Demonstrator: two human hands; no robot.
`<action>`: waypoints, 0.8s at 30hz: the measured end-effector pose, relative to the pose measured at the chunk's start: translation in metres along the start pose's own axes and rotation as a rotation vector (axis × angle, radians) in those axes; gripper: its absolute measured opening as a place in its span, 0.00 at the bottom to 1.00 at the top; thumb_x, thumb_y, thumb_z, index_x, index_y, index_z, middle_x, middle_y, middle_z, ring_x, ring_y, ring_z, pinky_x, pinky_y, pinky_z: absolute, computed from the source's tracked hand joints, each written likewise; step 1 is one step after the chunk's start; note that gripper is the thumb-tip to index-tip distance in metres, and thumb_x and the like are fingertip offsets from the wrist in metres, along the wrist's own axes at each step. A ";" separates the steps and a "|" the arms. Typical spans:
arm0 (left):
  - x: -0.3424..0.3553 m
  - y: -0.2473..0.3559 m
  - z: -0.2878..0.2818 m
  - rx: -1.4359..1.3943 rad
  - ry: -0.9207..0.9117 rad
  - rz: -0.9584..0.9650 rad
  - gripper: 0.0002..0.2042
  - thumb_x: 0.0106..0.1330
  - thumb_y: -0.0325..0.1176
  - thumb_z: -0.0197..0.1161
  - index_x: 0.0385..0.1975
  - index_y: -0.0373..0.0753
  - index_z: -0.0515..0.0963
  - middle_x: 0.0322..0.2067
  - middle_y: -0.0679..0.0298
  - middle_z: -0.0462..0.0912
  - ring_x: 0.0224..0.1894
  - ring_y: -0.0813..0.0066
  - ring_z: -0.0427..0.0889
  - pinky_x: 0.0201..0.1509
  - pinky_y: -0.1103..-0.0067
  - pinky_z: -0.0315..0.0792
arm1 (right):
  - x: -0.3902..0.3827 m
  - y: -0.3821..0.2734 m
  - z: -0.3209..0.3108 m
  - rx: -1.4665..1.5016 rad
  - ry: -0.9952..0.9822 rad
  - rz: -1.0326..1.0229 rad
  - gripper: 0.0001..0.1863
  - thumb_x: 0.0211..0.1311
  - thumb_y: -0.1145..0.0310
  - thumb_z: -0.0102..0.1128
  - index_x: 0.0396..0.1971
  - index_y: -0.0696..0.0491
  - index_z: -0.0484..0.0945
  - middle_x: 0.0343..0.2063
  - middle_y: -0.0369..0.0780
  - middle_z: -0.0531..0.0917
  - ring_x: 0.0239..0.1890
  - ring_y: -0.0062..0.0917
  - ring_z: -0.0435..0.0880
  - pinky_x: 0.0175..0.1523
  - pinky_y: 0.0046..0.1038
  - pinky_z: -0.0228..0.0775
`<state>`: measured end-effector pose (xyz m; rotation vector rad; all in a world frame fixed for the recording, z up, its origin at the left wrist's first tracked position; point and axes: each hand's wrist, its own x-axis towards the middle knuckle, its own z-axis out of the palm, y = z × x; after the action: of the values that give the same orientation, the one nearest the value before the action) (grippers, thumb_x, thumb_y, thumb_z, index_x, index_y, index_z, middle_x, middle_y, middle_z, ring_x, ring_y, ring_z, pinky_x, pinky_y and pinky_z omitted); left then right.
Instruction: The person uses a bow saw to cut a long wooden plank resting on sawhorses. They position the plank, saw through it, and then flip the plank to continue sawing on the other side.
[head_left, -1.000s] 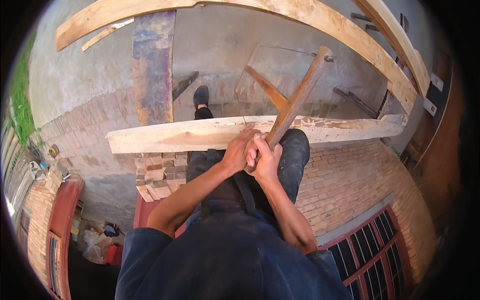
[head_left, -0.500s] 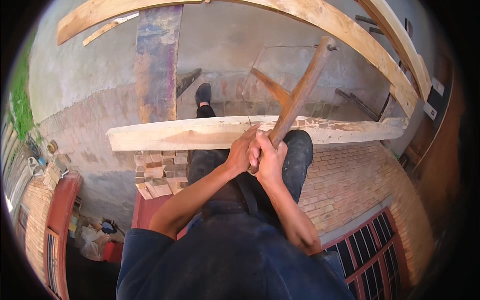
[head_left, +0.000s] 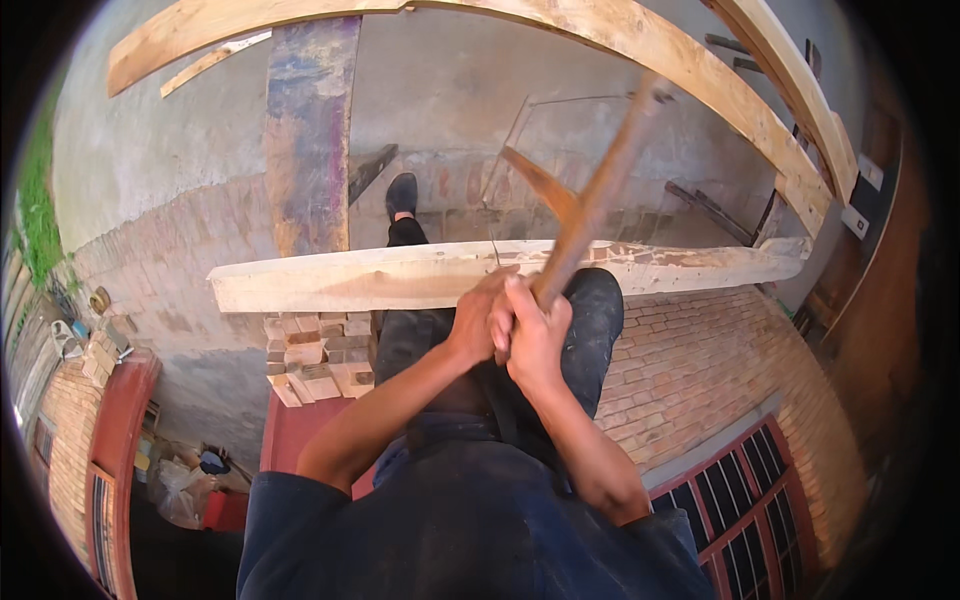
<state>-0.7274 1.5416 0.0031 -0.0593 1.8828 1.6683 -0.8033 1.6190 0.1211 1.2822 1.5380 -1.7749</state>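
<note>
A wooden bow saw [head_left: 610, 175] slants up and away from me, its far end blurred, its thin blade reaching down to the pale timber beam [head_left: 370, 278]. My right hand [head_left: 535, 330] is closed round the near end of the saw's wooden arm. My left hand [head_left: 480, 320] is closed on the same end, just left of the right one, with fingertips near the beam's top edge. The beam lies crosswise over my right knee [head_left: 595, 310], and the blade meets it just beyond my hands.
Long curved boards [head_left: 620, 30] arch across the top. A weathered plank [head_left: 305, 130] stands beyond the beam on the left. A pile of small wood blocks [head_left: 310, 350] is left of my legs. My foot [head_left: 402, 195] is beyond the beam. A red-framed barred window [head_left: 730, 500] is at lower right.
The saw's upper end has shifted slightly and is now motion-blurred. My hands and the beam sit a little lower in the picture than half a second ago, keeping the same grip.
</note>
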 end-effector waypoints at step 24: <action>-0.059 0.118 0.004 -0.106 0.028 0.272 0.11 0.68 0.37 0.66 0.28 0.37 0.84 0.37 0.54 0.88 0.53 0.53 0.88 0.74 0.56 0.76 | -0.138 -0.058 -0.051 0.002 -0.154 -0.024 0.16 0.84 0.64 0.55 0.33 0.54 0.66 0.17 0.39 0.72 0.16 0.20 0.68 0.23 0.25 0.61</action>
<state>-0.7276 1.5480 0.1345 0.1372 1.8887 1.9569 -0.7704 1.6515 0.2723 1.1036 1.4719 -1.8445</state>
